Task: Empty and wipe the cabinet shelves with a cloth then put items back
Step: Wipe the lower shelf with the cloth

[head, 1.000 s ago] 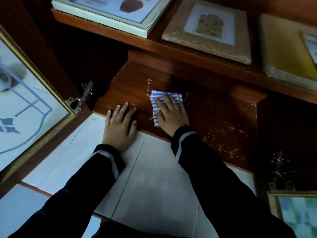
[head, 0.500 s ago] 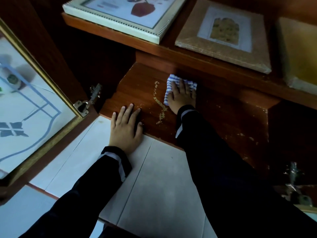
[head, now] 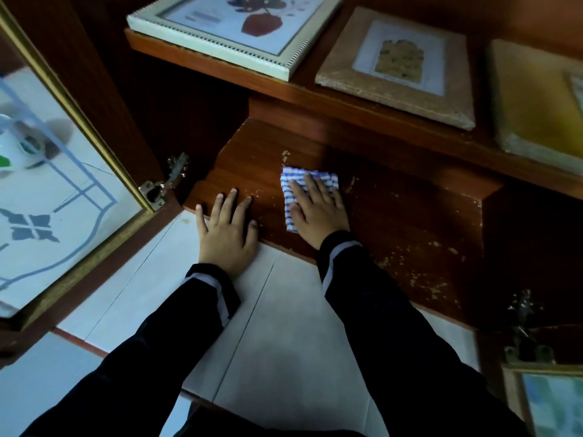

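One folded blue-and-white checked cloth point(head: 289, 197) lies flat on the bottom shelf of dark reddish-brown wood point(head: 410, 222), in its left half and a little behind the front edge; the right hand point(head: 318, 212) lies palm-down on top of it with fingers straight and slightly spread, pressing it to the wood and gripping nothing, so that the cloth shows only past the fingertips and along the thumb side. Just to its left, apart from the cloth, the left hand point(head: 225, 228) rests flat as well, fingers straight on the front edge of the shelf and the heel over the pale floor tiles point(head: 284, 326); it holds nothing. Both arms wear dark sleeves with a grey band at the cuff point(head: 205, 290). Light flaked patches point(head: 435, 279) mark the worn finish toward the right front of the shelf, and a few more sit just beyond the cloth. Above, the upper wooden shelf point(head: 378, 121) carries three flat things in a row: a white ridged picture frame with a red fruit print point(head: 239, 29), a brown textured frame around a tan print point(head: 397, 67), and a yellow flat slab point(head: 536, 102), partly cut off at the right. At the left a glass door with gold trim point(head: 63, 184) stands swung open on a metal hinge point(head: 157, 189); a second hinge point(head: 523, 326) shows at the lower right.
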Demonstrator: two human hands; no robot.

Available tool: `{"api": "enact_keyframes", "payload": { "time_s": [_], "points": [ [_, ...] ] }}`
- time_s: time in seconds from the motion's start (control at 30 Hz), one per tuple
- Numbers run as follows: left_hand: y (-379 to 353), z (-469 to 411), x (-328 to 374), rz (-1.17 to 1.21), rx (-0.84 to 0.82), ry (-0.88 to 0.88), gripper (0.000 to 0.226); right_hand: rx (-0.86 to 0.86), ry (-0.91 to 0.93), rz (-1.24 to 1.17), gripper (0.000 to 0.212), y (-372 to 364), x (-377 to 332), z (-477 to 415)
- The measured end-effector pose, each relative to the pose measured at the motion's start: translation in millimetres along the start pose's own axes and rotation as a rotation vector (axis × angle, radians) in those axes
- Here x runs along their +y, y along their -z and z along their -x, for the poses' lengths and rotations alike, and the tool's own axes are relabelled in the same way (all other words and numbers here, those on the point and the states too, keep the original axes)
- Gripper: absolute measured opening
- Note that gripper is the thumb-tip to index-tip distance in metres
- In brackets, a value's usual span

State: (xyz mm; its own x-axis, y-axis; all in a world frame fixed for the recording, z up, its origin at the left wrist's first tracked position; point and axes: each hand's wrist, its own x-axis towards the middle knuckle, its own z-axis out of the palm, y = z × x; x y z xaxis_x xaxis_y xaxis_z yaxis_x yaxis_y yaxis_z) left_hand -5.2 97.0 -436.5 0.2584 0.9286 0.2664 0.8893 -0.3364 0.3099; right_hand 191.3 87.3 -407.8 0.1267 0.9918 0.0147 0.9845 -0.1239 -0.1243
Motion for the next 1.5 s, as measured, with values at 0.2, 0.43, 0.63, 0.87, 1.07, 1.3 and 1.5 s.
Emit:
{"api": "enact_keyframes", "payload": {
  "time_s": [0.2,0.43,0.63,0.87,1.07,1.3,1.5],
  "points": [
    [0,2,-4,0.035,-0.04,-0.028,0.064,-0.065,-0.249,-0.022,0.056,3,16,18],
    [14,10,-17,-0.126,0.108,-0.162,0.058,-0.08,-0.358,-0.016,0.059,-1,-19,30],
    [29,11,-40,-0.234,0.302,-0.044,0.064,-0.049,-0.231,-0.047,0.059,-4,-54,19],
    [29,10,-61,-0.302,0.411,-0.014,0.072,-0.109,-0.116,-0.037,0.058,-4,-90,-2],
    [28,9,-63,-0.288,0.431,0.045,0.078,-0.185,-0.035,-0.048,0.058,-5,-120,-28],
    [24,4,-67,-0.307,0.439,0.057,0.08,-0.153,0.102,-0.033,0.057,-11,-134,-62],
    [22,4,-70,-0.331,0.441,0.047,0.084,-0.099,0.076,-0.004,0.056,-13,-118,-97]
  ]
}}
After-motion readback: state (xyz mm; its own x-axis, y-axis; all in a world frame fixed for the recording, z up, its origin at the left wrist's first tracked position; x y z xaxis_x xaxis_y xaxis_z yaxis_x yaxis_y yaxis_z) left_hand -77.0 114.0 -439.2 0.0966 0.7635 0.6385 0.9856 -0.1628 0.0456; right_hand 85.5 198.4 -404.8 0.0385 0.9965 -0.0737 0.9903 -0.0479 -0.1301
